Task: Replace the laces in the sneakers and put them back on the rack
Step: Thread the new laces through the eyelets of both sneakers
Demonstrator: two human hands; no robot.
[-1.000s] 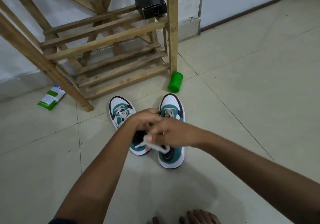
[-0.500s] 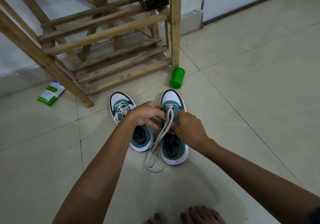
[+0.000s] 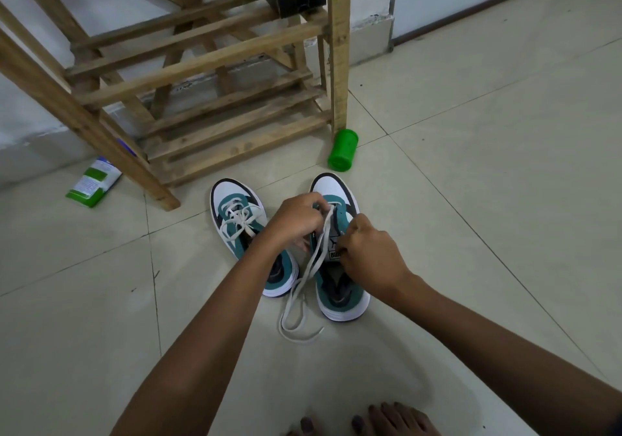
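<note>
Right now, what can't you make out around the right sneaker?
- Head view: the eyelets of the right sneaker, hidden by the left hand and right hand.
- Each grip on the lace: fingertips curled out of sight.
- Tongue label: partly covered.
- Left sneaker heel: behind the left forearm.

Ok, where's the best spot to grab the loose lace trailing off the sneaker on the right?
Probably pinch the loose lace at its looped tail on the tile, coming from above beside the right-hand sneaker: there it lies flat and free of both hands, while its upper run is crowded by fingers.
</note>
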